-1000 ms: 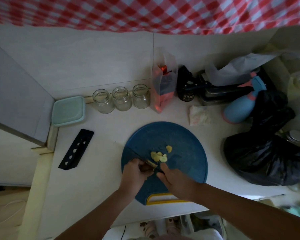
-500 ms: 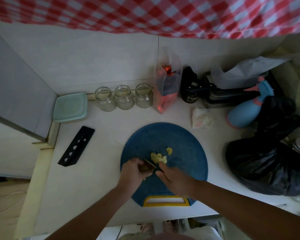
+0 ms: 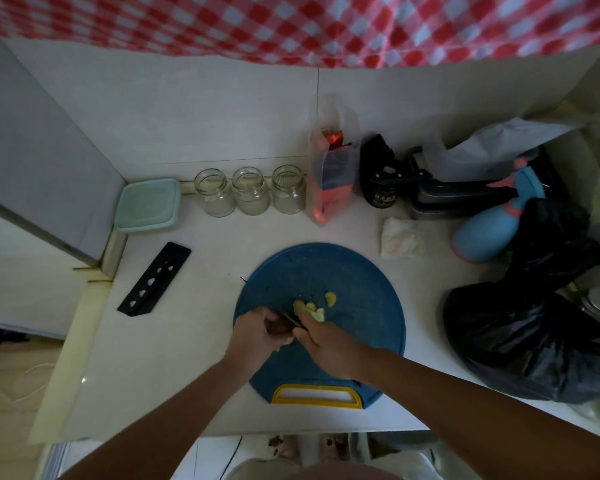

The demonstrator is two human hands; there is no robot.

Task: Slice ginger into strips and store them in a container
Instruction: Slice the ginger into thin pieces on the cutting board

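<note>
White table [image 3: 187, 341], blue board [image 3: 361, 289]: my left hand [image 3: 255, 336] has its fingers pinching the brown ginger chunk [image 3: 278, 328], and my right hand [image 3: 328, 346] grips the knife [image 3: 248, 285]. Cut slices [image 3: 309, 308] lie at one o'clock. I'd keep knuckles forward and slice thin.

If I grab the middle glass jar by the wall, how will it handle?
The middle jar looks like clear glass, so likely rigid but breakable. It seems empty, so probably light. Pushed sideways, it may knock its neighbours.
</note>
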